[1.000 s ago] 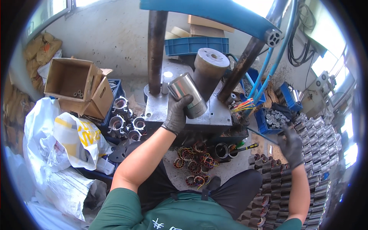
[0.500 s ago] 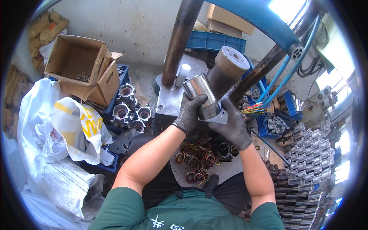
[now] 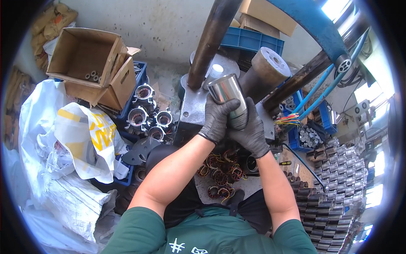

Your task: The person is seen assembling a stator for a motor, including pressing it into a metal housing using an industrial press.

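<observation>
Head view: right hand [image 3: 253, 132] has come off the stacked parts at the right and joined left hand [image 3: 216, 119]; both sets of gloved fingers now clamp the shiny steel cylindrical sleeve [image 3: 228, 98], tilted above the grey metal press plate [image 3: 195, 111], near its rear edge, suggesting two-handed positioning.

I see black glove on left hand [image 3: 218, 118], same on right hand [image 3: 251, 131]. Green short-sleeved shirt [image 3: 211, 235], white mark at collar, forearms bare.
</observation>
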Motion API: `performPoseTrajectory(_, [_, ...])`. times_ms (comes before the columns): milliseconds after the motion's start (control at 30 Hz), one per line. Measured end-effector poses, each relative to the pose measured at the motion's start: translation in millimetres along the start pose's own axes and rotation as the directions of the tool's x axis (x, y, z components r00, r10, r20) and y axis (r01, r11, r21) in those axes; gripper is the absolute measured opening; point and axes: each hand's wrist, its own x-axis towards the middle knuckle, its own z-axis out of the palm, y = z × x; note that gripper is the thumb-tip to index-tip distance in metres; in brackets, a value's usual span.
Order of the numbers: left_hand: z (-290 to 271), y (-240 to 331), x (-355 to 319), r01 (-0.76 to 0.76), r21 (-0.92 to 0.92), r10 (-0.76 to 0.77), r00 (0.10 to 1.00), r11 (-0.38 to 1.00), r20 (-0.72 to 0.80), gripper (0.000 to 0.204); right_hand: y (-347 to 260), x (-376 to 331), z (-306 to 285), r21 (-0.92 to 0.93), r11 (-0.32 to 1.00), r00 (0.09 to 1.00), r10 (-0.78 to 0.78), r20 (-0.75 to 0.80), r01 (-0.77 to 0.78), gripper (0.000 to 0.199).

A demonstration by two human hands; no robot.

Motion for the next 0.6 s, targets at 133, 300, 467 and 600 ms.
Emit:
performPoseTrajectory(133, [0, 14, 8, 0.067, -0.076, -0.058, 0.991, 0.995, 0.123, 0.091, -1, 1, -21, 0.362, 0.915, 0.979, 0.126, 0.162, -0.177, 0.12])
performPoseTrajectory(300, [13, 15, 3, 0.003, -0.091, 0.008, 0.993, 0.996, 0.115, 0.087, -10, -6, -32, 0.042, 0.999, 0.998, 0.009, 0.055, -0.011, 0.117])
performPoseTrajectory(467, [20, 12, 1, -0.052, -0.105, 0.059, 0.996, 0.993, 0.07, 0.08, -11, -9, -29, -0.066, 0.992, 0.993, -0.109, -0.049, 0.106, 0.113])
performPoseTrajectory(600, [18, 16, 6, -0.328, 0.129, 0.341, 0.935, 0.936, -0.098, 0.084, -6, -13, -30, -0.33, 0.909, 0.95, -0.298, -0.092, 0.253, 0.105])
